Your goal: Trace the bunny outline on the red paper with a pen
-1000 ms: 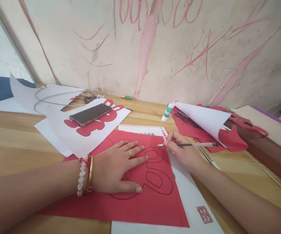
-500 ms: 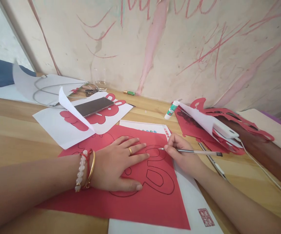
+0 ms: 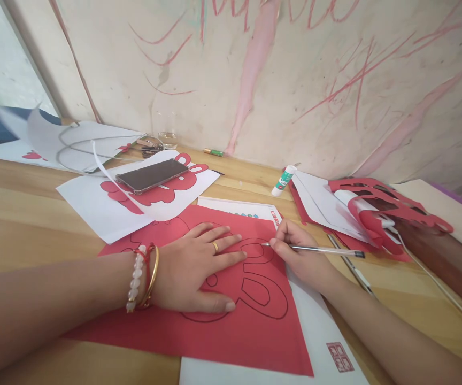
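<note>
My left hand (image 3: 197, 270) lies flat with spread fingers on a sheet of red paper (image 3: 255, 337), pressing over part of a black-outlined drawing. My right hand (image 3: 299, 254) grips a pen (image 3: 327, 249), its tip at the smaller of two looped outlines (image 3: 261, 294) near the paper's right side. Beneath the red sheet lies a white printed paper (image 3: 323, 331) with a red square stamp. The middle of the drawing is hidden under my left hand.
Behind lie a phone (image 3: 154, 176) on a white sheet (image 3: 90, 211) with red cutouts, a glue stick (image 3: 284, 181), a glass (image 3: 167, 136) and a green tube (image 3: 214, 153). At right are red paper cutouts (image 3: 411, 203), white sheets (image 3: 323, 203) and a cable (image 3: 435, 278).
The loose papers at right and back left have flapped and shifted; the phone is more uncovered. Both hands and the pen look almost still.
</note>
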Demonstrator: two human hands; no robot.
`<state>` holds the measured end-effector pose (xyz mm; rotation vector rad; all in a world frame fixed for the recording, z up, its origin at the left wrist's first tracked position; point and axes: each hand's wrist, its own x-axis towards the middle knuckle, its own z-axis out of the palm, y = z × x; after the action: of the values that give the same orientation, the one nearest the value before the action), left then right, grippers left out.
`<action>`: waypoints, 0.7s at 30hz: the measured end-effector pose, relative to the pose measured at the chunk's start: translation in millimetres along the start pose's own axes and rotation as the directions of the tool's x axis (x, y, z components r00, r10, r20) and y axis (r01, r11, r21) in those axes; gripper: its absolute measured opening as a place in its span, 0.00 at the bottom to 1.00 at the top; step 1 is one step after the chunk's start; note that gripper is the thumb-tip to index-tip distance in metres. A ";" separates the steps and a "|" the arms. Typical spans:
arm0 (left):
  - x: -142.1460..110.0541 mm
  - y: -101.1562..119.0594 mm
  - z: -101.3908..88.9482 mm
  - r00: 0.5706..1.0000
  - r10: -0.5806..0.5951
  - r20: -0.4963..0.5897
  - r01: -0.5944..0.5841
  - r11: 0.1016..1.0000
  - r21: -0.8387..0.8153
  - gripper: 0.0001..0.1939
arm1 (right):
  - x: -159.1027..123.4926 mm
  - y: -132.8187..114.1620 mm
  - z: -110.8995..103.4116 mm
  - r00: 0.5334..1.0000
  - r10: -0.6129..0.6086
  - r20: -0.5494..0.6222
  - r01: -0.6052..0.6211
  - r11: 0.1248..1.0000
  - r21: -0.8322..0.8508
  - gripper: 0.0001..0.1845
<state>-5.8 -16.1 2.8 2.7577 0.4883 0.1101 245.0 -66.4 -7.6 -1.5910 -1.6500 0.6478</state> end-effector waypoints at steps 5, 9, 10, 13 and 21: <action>0.4 -0.4 -0.5 1.000 0.003 0.020 -0.003 1.000 0.007 0.37 | 0.1 0.3 0.6 1.000 -0.005 0.000 0.005 0.999 -0.040 0.12; 0.8 0.4 -1.0 1.000 -0.005 0.029 0.005 1.000 0.008 0.37 | 0.3 1.2 0.6 1.000 0.000 0.013 0.001 0.999 -0.047 0.12; 0.9 0.6 -0.9 1.000 -0.005 0.027 0.005 1.000 0.009 0.37 | 0.4 1.7 0.4 1.000 -0.001 0.017 0.001 0.999 -0.048 0.12; 1.5 1.4 -0.2 1.000 -0.015 0.027 0.014 1.000 0.023 0.37 | 0.6 3.6 0.0 1.000 -0.008 0.027 0.009 0.999 -0.039 0.12; 1.0 2.1 0.6 0.999 -0.027 0.030 0.026 0.999 0.043 0.37 | 0.4 2.9 0.1 1.000 -0.018 0.023 0.018 0.999 -0.038 0.11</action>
<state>-4.2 -17.8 3.0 2.7889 0.5244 0.0520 246.7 -65.8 -9.8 -1.5997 -1.7008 0.6303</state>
